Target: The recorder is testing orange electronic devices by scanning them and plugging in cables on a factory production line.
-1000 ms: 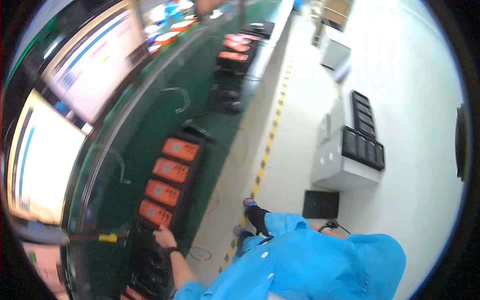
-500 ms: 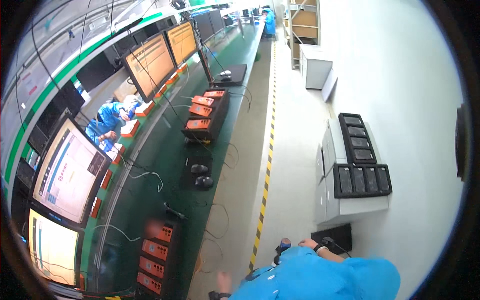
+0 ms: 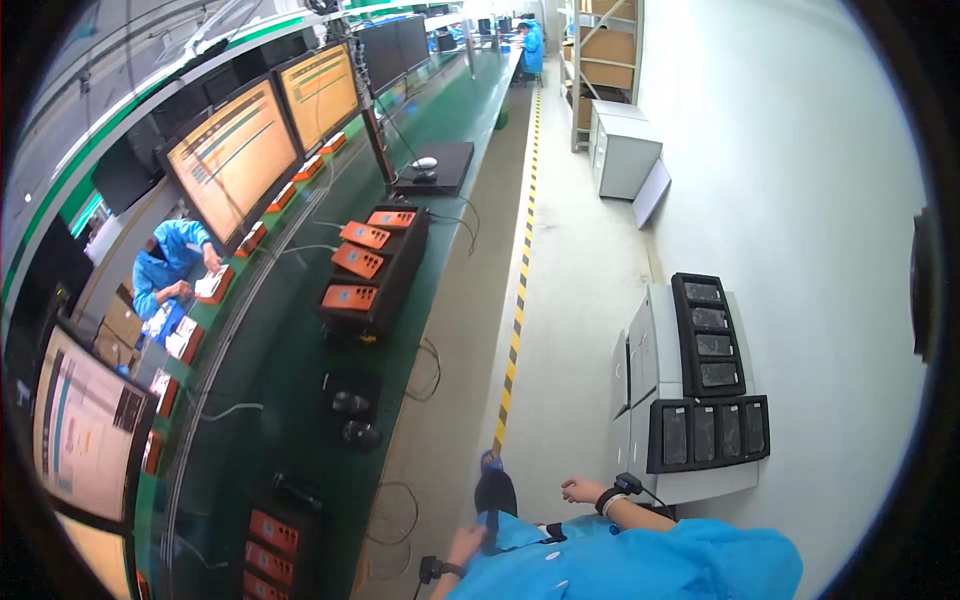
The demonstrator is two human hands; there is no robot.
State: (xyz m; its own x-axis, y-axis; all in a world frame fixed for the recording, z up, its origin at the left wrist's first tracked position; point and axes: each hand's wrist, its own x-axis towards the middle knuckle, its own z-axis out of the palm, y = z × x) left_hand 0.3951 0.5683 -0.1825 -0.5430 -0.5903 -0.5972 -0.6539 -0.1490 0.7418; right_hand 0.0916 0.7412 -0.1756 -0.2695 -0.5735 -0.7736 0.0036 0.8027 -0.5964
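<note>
My right hand hangs in front of my blue coat, fingers loosely bent and a little apart, with nothing in it. Near the bench's front edge my left hand is low at my left side. It is blurred, and its fingers cannot be made out well. Both wrists wear black bands with a small device. Nearest my left hand, a black rack of orange phones lies on the green bench. Farther along stands a second black rack holding several orange phones. Neither hand touches the bench or the racks.
A grey cabinet at right carries black trays of dark slabs. A yellow-black floor stripe runs along the aisle. Monitors line the bench's left; across it a person in blue handles a white-and-orange box. Cables hang off the bench edge.
I have moved forward along the aisle; the racks and cabinet trays sit lower in view. My right hand has come left, away from the cabinet. A foot now shows stepping ahead.
</note>
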